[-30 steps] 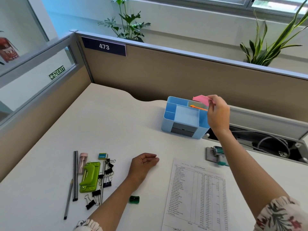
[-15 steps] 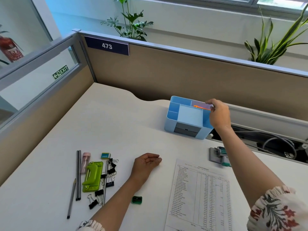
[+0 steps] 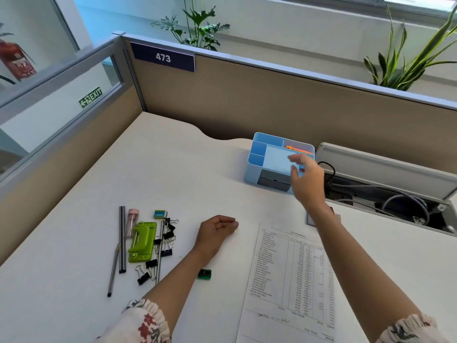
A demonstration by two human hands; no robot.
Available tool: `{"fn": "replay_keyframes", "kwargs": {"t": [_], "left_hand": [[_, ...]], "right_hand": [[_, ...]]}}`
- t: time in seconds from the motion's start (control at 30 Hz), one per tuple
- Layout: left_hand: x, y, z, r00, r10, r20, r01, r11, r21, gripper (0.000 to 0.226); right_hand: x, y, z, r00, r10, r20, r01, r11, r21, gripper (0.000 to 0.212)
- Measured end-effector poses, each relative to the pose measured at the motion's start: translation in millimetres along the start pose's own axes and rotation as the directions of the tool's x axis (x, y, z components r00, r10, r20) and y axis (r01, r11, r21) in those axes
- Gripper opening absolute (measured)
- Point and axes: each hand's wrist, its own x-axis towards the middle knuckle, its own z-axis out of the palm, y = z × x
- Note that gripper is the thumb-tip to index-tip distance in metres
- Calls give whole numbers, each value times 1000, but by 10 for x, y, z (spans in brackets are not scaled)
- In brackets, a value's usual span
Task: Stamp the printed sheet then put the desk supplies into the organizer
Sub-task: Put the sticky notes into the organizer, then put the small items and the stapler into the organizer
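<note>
Now | right hand (image 3: 308, 179) empty, fingers loose, over organizer (image 3: 257, 160) front | left hand (image 3: 217, 230) curled, empty, nearer supplies | pencils (image 3: 121, 243) left of organizer, lengthwise toward viewer

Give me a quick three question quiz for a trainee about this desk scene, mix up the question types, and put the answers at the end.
1. True or false: the right hand is holding a pink item.
2. Which lies nearest the left hand? A) green sharpener B) green hole punch C) blue organizer
3. Fill in: the orange item lies in the organizer's back ____ compartment.

Key:
1. False; its fingers are spread and hold nothing.
2. A
3. right
</note>
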Motion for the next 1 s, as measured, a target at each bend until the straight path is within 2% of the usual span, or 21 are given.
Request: {"fn": "replay_keyframes", "kwargs": {"t": [0.17, 0.27, 0.5, 0.57, 0.63, 0.7, 0.77, 0.87, 0.93, 1.0], "left_hand": [[-147, -47, -69, 999, 2, -33, -2, 1000, -5, 21], [-211, -58, -115, 998, -12, -58, 10, 999, -37, 23], [-295, 108, -209, 962, 24, -271, -60, 990, -127, 14], [-275, 211, -314, 938, 97, -332, -116, 992, -38, 11], [-243, 304, -449, 899, 226, -375, -165, 968, 187, 10], [-208, 413, -601, 846, 368, -386, -178, 877, 445, 13], [-175, 540, -764, 788, 464, -404, -162, 790, 591, 18], [-91, 648, -1059, 733, 494, -468, -64, 735, 675, 25], [-47, 651, -1237, 736, 478, -479, 44, 672, 739, 29], [-32, 641, -1353, 762, 445, -470, 164, 570, 805, 32]], "right_hand": [[-697, -161, 283, 972, -34, 233, 12, 995, 95, 23], [-1118, -246, 437, 938, -3, 348, -45, 990, 130, 23], [-1871, -427, 675, 856, 28, 517, -152, 968, 199, 22], [-1997, -466, 720, 827, 33, 561, -160, 971, 180, 23], [-2071, -509, 748, 809, 30, 587, -154, 975, 163, 22], [-2116, -547, 773, 789, 34, 613, -155, 977, 145, 21], [-2150, -587, 785, 760, 30, 650, -142, 982, 122, 21], [-2221, -667, 752, 727, -68, 683, 42, 998, 54, 37], [-2265, -725, 725, 703, -155, 694, 180, 983, 36, 54], [-2308, -749, 739, 669, -229, 708, 268, 962, 58, 61]]}}
